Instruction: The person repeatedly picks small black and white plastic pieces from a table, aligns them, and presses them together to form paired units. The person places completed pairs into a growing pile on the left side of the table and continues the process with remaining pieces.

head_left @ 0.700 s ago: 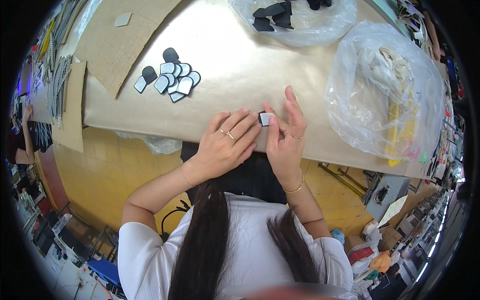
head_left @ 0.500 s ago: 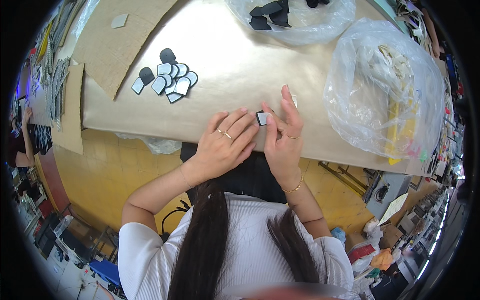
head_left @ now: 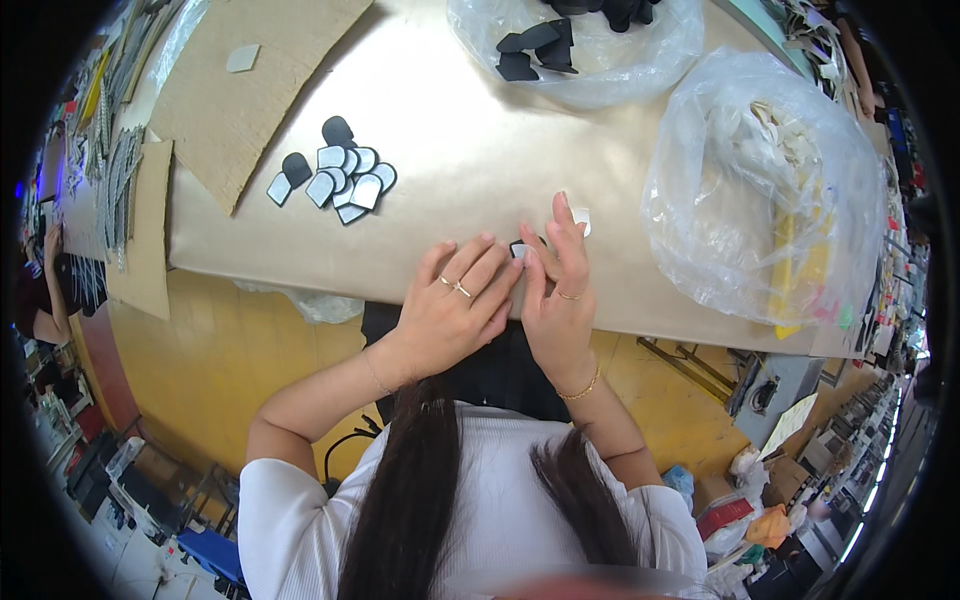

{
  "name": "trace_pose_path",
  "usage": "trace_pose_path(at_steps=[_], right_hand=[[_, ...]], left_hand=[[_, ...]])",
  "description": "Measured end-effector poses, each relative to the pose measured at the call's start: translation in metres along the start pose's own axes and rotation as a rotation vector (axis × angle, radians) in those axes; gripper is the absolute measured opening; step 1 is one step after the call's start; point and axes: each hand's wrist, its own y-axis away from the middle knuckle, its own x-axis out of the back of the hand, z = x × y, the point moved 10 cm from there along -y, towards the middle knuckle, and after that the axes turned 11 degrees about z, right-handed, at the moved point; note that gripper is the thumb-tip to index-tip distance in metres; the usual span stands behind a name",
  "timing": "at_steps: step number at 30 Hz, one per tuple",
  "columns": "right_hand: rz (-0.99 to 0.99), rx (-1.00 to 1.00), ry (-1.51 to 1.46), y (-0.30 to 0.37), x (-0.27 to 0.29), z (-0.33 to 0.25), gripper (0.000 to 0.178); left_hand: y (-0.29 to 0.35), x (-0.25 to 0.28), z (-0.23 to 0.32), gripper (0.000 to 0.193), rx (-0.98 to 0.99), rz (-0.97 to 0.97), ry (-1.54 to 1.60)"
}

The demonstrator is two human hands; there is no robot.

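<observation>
A small black pad with a pale grey face [head_left: 519, 250] lies at the table's near edge between my hands. My right hand [head_left: 560, 300] has its thumb and forefinger closed on the pad, while its other fingers point up and away. My left hand [head_left: 450, 300] rests palm down beside it, fingers stretched and slightly apart. Its forefinger tip touches the pad's left side, and its thumb stays apart lower down. Just beyond my right fingers lies a small white piece [head_left: 582, 221], partly hidden. Several matching pads [head_left: 345, 185] are heaped to the left, some dark side up.
Cardboard [head_left: 225, 110] covers the far left of the table [head_left: 440, 150], with a pale piece [head_left: 242, 58] on it. A clear bag with black pieces [head_left: 600, 75] is at the back. Another clear bag [head_left: 690, 230], holding pale scraps, stands at right.
My right fingers have curled in lower over the pad, covering more of it. The white piece behind them shows more. The whole view has shifted slightly.
</observation>
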Motion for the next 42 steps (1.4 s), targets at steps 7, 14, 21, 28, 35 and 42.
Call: trace_pose_path(at_steps=[7,14,21,28,35,42], right_hand=[[0.034,0.039,0.337,-0.007,0.011,-0.001,0.057],[0.125,-0.169,0.307,-0.025,0.038,0.029,0.056],[-0.009,-0.140,0.467,-0.036,0.040,0.039,0.031],[0.009,-0.079,0.218,-0.032,0.041,0.036,0.021],[0.082,-0.338,-0.032,-0.022,0.053,0.052,0.020],[0.141,-0.246,-0.106,-0.030,0.060,0.043,0.030]], left_hand=[[-0.003,0.002,0.007,0.050,-0.072,0.015,-0.063],[-0.012,0.007,0.007,0.049,-0.050,0.005,0.000],[-0.043,-0.006,-0.009,0.034,0.259,0.064,0.195],[-0.043,0.012,-0.020,0.017,0.255,0.129,0.418],[-0.043,0.102,-0.122,0.026,0.492,0.382,-0.280],[-0.174,0.051,-0.097,0.043,0.082,0.309,0.175]])
